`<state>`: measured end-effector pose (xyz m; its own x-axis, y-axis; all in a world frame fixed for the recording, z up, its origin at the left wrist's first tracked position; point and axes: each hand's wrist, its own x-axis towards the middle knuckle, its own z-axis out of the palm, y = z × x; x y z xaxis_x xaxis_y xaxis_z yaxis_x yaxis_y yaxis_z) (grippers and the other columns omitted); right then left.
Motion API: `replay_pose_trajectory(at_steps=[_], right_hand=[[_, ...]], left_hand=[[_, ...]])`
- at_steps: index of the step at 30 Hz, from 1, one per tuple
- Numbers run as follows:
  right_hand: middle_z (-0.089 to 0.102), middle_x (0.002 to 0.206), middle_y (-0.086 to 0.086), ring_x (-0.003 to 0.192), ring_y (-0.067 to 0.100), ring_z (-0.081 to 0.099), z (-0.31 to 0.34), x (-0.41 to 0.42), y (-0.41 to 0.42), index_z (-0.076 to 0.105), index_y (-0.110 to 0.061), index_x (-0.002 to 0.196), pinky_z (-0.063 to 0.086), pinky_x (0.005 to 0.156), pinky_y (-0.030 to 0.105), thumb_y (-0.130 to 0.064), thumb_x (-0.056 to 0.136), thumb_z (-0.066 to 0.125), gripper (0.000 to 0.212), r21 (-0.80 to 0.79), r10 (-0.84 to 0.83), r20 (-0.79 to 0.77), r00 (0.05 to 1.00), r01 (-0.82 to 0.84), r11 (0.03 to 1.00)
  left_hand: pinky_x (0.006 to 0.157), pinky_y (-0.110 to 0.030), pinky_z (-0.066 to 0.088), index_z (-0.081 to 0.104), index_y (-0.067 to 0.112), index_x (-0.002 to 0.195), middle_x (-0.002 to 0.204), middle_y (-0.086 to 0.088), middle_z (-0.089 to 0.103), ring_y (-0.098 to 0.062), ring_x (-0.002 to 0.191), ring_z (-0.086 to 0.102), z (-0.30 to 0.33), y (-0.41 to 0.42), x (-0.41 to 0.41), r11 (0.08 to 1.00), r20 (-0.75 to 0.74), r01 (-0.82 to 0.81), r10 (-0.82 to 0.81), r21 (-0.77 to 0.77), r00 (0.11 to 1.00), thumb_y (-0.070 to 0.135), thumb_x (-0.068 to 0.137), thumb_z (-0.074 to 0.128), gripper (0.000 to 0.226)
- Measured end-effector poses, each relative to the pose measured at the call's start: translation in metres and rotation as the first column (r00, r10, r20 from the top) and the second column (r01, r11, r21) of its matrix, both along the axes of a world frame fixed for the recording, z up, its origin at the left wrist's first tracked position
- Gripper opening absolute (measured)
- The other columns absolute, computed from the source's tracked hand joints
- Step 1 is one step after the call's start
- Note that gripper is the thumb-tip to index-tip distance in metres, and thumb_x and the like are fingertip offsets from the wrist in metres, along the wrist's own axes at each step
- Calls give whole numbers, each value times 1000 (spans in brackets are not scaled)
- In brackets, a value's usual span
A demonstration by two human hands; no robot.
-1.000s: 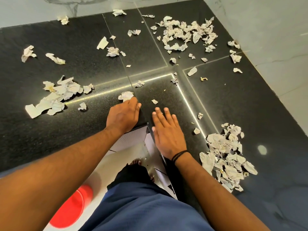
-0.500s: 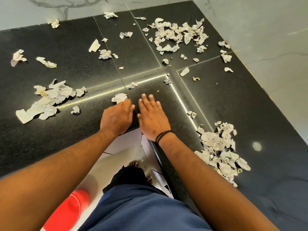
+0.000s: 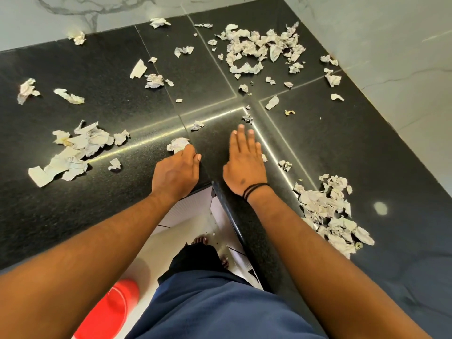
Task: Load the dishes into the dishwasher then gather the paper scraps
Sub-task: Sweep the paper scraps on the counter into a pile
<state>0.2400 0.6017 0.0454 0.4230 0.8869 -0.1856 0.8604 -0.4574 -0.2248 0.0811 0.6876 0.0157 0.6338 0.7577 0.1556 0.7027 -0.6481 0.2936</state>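
Crumpled white paper scraps lie all over a black granite counter. My left hand rests near the counter's inner corner, its fingertips touching one scrap. My right hand lies flat on the stone beside it, fingers straight, with a small scrap at its right edge. Piles of scraps sit at the far right, near right and left. No dishes or dishwasher are in view.
Pale marble walls bound the counter at the back and right. Below the counter edge are a white tiled floor, my bare feet and a red bucket at lower left.
My right hand slid left toward the left hand, then forward and a little right, covering the small scrap that lay ahead of it. My left hand stayed at its scrap.
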Motion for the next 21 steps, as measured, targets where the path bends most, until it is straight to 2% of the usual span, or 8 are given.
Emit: replay_pose_trajectory(at_steps=[2,5,11,15,17,19,21], right_hand=[[-6,168,10,154,30,-9,-1,4,14,5,-7,159,5,125,50,-29,99,42,74,-30,92,-26,995,-93,995],[-2,168,8,155,26,-5,-10,10,14,9,-9,160,7,125,48,-42,104,33,69,-57,108,-28,994,-109,992],[2,168,8,155,25,-1,-11,18,-34,10,-9,160,6,126,45,-48,104,30,71,-69,-110,28,994,111,991],[7,167,14,154,32,1,-2,12,-32,15,-4,158,8,125,47,-39,102,39,70,-80,-190,16,982,191,978],[7,167,13,154,33,1,3,3,-11,16,-5,158,10,125,48,-29,100,43,68,-4,-105,1,994,105,994],[7,168,10,154,34,1,9,-6,19,18,-8,158,12,124,50,-19,96,46,69,62,79,-5,997,-79,995],[5,168,5,154,33,-1,15,-13,49,19,-11,158,10,125,49,-16,94,47,70,58,263,-11,965,-262,963]], left_hand=[[52,-33,35,49,15,100,77,-7,66,-33,58,59,1,-1,0,1000,13,-4,4,-12,1000,32,106,40,20],[51,-33,36,47,17,103,76,-6,66,-32,56,58,2,-1,1,1000,29,-10,10,-21,1000,30,106,40,15],[51,-36,46,47,17,106,76,-6,67,-31,55,57,1,0,-1,999,35,4,-2,-44,999,25,104,41,10],[51,-34,42,48,16,107,76,-5,67,-30,54,54,1,0,0,999,31,1,0,-47,1000,25,104,41,11],[51,-36,46,47,17,106,77,-5,68,-31,56,58,2,0,0,999,22,-1,2,-48,1000,26,105,40,12],[53,-38,47,46,16,106,79,-7,68,-35,60,61,2,0,0,999,7,-8,9,-45,1000,28,105,40,13],[51,-37,42,46,14,107,80,-9,68,-37,61,62,2,0,1,1000,-13,-9,9,-28,1000,29,105,39,17]])
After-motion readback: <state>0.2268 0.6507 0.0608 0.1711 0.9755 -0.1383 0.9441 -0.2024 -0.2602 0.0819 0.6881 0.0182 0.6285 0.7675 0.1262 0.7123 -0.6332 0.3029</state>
